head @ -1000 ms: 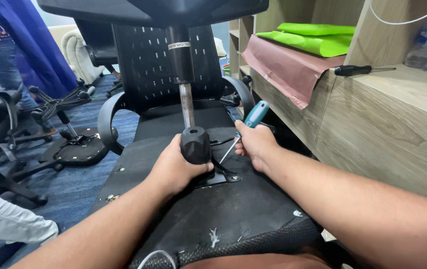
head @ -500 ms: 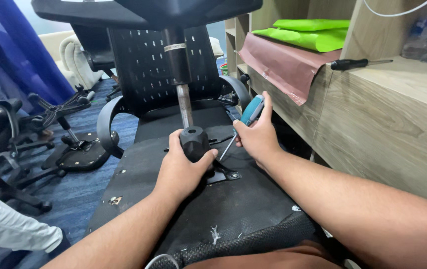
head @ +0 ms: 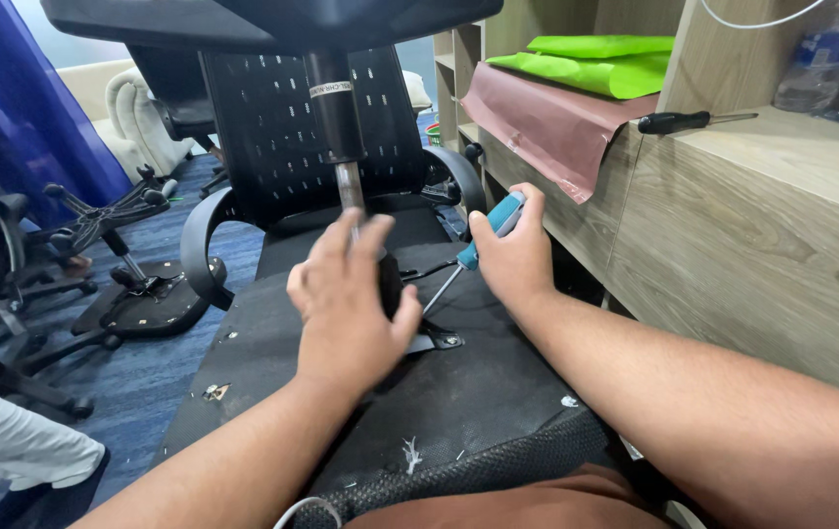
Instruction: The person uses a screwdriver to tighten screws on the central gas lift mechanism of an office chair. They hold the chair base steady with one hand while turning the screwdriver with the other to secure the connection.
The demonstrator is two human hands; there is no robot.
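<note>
In the middle of the frame the left hand (head: 349, 299) is wrapping its fingers loosely around the black base of the gas-lift column (head: 387, 284), which is rising from the upturned chair seat underside (head: 360, 392). Just right of centre, the right hand (head: 512, 255) is clenching a blue-handled screwdriver (head: 483, 240), its shaft slanting down-left toward the metal plate (head: 434, 341) beside the column. At upper right, a black screwdriver (head: 689, 121) is lying on the wooden shelf (head: 762, 216)
</note>
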